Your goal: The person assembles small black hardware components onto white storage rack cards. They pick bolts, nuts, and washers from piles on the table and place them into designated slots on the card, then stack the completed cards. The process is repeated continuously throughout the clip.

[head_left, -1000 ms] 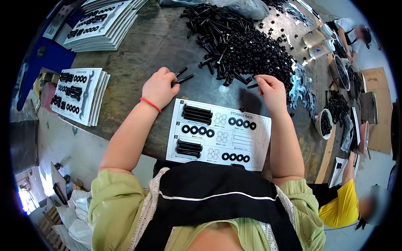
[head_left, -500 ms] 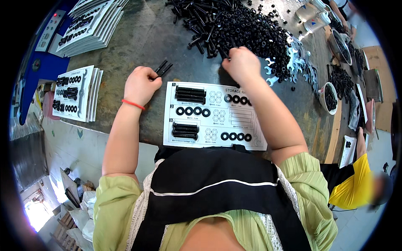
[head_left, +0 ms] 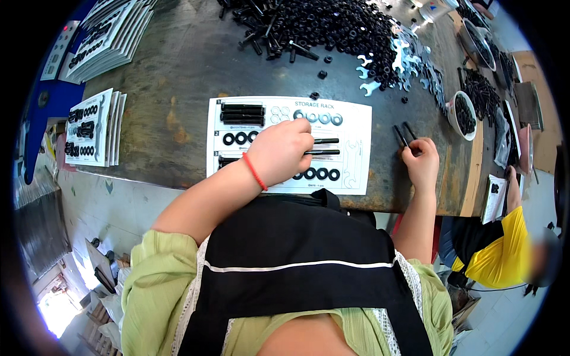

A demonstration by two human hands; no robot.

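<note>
A white printed card (head_left: pixel 356 127) lies on the table before me, with black bolts (head_left: pixel 242 115) at its upper left and black washers (head_left: pixel 320 174) in rows. My left hand (head_left: pixel 284 148) is over the middle of the card, closed on two black bolts (head_left: pixel 323 152) that point right, across the card's outlined bolt shapes. It hides part of the middle and bottom rows. Right of the card, my right hand (head_left: pixel 421 155) pinches two more black bolts (head_left: pixel 401 136), their ends pointing away from me.
A heap of black nuts (head_left: pixel 350 44) and bolts covers the far middle, silver wrenches (head_left: pixel 407 56) at its right. Filled cards (head_left: pixel 95 130) stand in stacks at left. A white bowl (head_left: pixel 454 121) of black parts is at right, near a person in a yellow sleeve (head_left: pixel 504 261).
My left hand has moved right, from beside the card to over it, carrying its bolts. My right hand has come back from the heap to the card's right side with bolts.
</note>
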